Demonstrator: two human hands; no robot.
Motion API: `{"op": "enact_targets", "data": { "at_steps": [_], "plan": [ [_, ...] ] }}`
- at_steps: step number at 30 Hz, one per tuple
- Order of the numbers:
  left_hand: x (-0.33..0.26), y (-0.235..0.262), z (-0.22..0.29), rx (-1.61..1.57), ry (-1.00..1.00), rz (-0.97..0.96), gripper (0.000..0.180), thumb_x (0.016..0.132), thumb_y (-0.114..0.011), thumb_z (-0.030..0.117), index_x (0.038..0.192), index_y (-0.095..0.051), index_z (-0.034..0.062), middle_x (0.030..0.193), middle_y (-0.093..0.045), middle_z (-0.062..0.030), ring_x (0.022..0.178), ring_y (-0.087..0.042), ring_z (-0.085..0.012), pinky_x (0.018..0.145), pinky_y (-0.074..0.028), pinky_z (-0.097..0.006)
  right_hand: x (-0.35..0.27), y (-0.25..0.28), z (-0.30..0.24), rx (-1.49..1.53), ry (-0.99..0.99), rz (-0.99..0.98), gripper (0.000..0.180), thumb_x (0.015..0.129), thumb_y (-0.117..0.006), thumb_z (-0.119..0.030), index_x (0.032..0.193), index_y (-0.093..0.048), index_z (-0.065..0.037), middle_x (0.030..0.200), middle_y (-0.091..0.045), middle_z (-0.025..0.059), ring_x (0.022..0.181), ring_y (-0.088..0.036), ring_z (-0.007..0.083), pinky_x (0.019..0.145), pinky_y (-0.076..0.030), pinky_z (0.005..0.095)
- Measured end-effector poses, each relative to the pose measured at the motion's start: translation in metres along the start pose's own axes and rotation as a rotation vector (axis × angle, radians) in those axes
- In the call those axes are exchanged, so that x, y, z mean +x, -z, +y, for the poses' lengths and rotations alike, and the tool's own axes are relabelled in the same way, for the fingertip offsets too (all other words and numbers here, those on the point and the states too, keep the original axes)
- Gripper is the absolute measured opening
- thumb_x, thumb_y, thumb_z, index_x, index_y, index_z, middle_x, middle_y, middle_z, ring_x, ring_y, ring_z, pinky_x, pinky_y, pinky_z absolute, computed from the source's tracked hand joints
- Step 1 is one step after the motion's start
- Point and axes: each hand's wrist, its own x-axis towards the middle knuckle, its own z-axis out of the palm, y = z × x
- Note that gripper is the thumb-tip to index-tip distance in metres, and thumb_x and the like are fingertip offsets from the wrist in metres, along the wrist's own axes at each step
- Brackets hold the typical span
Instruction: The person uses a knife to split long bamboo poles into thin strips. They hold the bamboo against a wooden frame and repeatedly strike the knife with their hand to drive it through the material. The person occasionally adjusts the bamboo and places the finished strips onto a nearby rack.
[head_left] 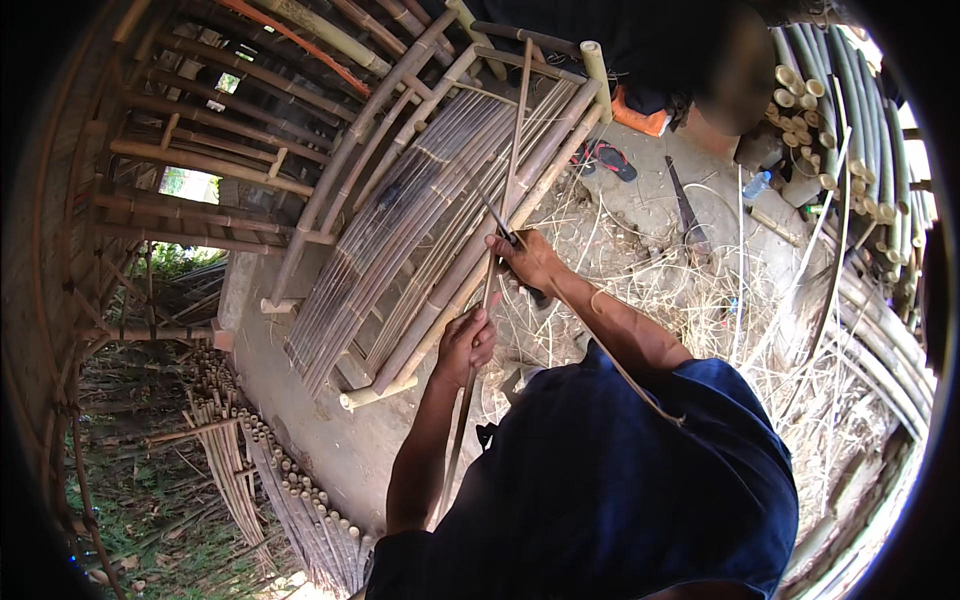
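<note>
My left hand is closed round a long bamboo strip, which runs from beside my body up over the bamboo bench. Just above it, my right hand grips a knife. The dark knife blade points up and left across the strip, and the handle end shows below the palm. A thin pale sliver curves from near the right hand down over my forearm to my dark blue shirt. Under the strip's upper part lies the slatted bench, framed with thick bamboo poles.
Curly bamboo shavings litter the ground on the right. A saw, a pair of sandals and a plastic bottle lie beyond. Green bamboo poles are stacked far right; cut poles stand lower left. A person is at the top.
</note>
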Motion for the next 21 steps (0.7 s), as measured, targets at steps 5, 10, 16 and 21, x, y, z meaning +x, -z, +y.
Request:
{"op": "enact_targets", "data": {
  "at_steps": [5,10,16,21],
  "plan": [
    [-0.004,-0.024,0.002,0.217,-0.029,0.284,0.041,0.104,-0.05,0.03,0.139,-0.051,0.0094,0.062,-0.037,0.0062,0.042,-0.03,-0.0019,0.036,-0.027,-0.02,-0.046,0.012,-0.006,-0.879,0.293,-0.169,0.075,0.095,-0.031,-0.07,0.106,-0.068,-0.005,0.072,-0.067,0.0213,0.078,-0.07,0.0392,0.069,-0.056,0.0477],
    [-0.026,-0.042,-0.008,0.372,-0.037,0.338,0.039,0.104,-0.048,0.03,0.137,-0.053,0.0085,0.061,-0.035,0.0067,0.041,-0.03,-0.002,0.035,-0.025,-0.02,-0.012,0.037,0.026,-0.843,0.119,-0.017,0.075,0.095,-0.032,-0.07,0.096,-0.066,-0.003,0.071,-0.068,0.0196,0.072,-0.07,0.0375,0.066,-0.055,0.048],
    [-0.031,-0.039,-0.003,0.374,-0.089,0.383,0.041,0.104,-0.049,0.03,0.139,-0.052,0.0073,0.059,-0.035,0.0068,0.042,-0.032,-0.0021,0.036,-0.026,-0.02,-0.04,0.007,0.016,-0.744,0.372,-0.083,0.07,0.095,-0.036,-0.067,0.091,-0.066,-0.004,0.07,-0.066,0.0206,0.071,-0.069,0.0379,0.063,-0.054,0.0465],
    [-0.042,-0.045,0.002,0.403,-0.071,0.384,0.04,0.105,-0.048,0.029,0.138,-0.053,0.0081,0.058,-0.028,0.0104,0.045,-0.026,-0.0005,0.04,-0.021,-0.02,-0.046,-0.002,0.014,-0.716,0.337,-0.047,0.068,0.096,-0.036,-0.065,0.088,-0.067,-0.005,0.073,-0.068,0.0203,0.073,-0.068,0.0391,0.068,-0.054,0.0482]
  ]
}}
